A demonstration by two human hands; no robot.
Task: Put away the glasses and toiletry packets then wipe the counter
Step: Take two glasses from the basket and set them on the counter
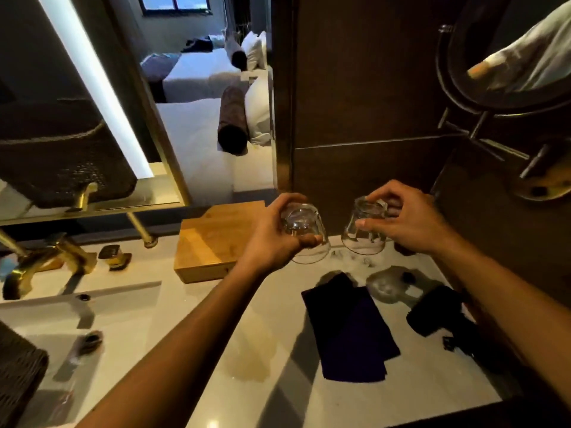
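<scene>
Over the pale bathroom worktop (262, 350), the left hand (272, 239) and right hand (408, 227) each grip an upturned glass (304, 233), best lowered gently, kept apart

Dim, mirror light strip (92, 84) glaring, edges warped

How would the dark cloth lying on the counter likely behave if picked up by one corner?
The dark cloth lies flat and folded over itself, so it would probably droop limply and unfold. It looks thin, so likely light. On the smooth counter it may slide easily when pushed.
</scene>
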